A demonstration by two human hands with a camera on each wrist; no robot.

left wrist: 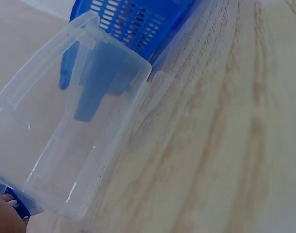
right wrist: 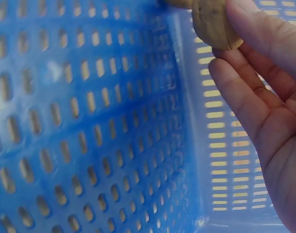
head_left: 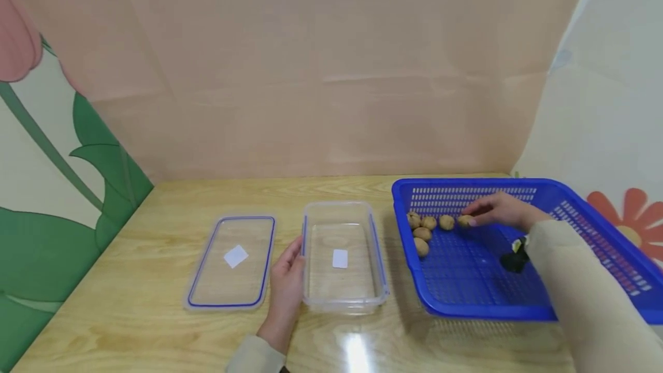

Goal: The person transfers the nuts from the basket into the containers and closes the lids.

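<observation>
My right hand (head_left: pixel 499 210) pinches a walnut (head_left: pixel 465 221) between thumb and fingers, inside a blue plastic basket (head_left: pixel 481 311). The right wrist view shows the walnut (right wrist: pixel 213 22) close up, held near the basket's slotted wall. Several other walnuts (head_left: pixel 422 233) lie along the basket's left side and back left corner. My left hand (head_left: pixel 288 275) holds the left edge of a clear plastic container (head_left: pixel 344 289), which stands uncovered on the table with a white label inside. In the left wrist view only a bit of that hand (left wrist: pixel 7 216) shows, by the container's blue-trimmed edge.
A clear lid (head_left: pixel 233 284) with a blue seal and a white label lies flat to the left of the container. The wooden table (head_left: pixel 129 304) ends at a pinkish covered wall (head_left: pixel 321 73). The basket's raised rim stands close to the container's right side.
</observation>
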